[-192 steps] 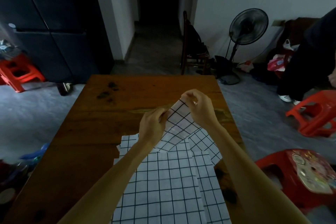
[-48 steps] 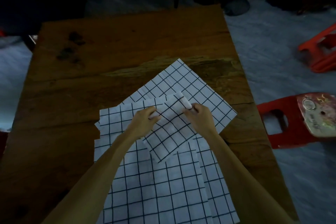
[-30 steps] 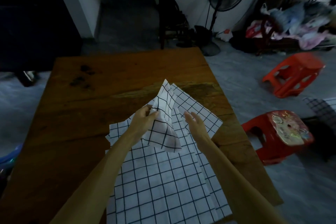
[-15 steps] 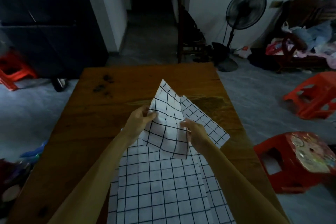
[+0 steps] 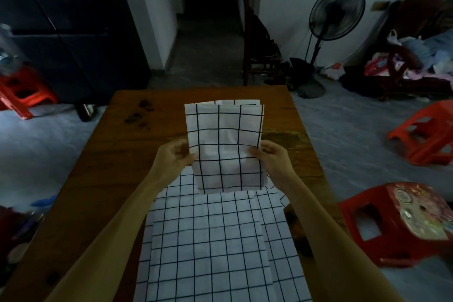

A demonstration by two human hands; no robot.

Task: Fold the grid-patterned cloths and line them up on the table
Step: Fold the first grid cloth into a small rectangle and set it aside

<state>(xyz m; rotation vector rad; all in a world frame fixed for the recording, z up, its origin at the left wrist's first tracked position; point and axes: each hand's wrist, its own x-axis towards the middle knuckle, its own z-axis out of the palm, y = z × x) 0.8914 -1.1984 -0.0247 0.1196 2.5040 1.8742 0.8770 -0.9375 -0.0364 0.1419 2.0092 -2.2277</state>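
Head view — both hands, left hand (image 5: 174,156) and right hand (image 5: 274,157), pinch folded cloth (image 5: 225,147).

We're seeing a white folded cloth (image 5: 224,147) crossed by a black grid, the same pattern on the spread cloths (image 5: 210,247) below, a brown wooden worktop (image 5: 103,179), red stools (image 5: 397,225) and a black fan (image 5: 337,13).

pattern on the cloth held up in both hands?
White with a black grid, on the folded cloth; clearest in the head view.
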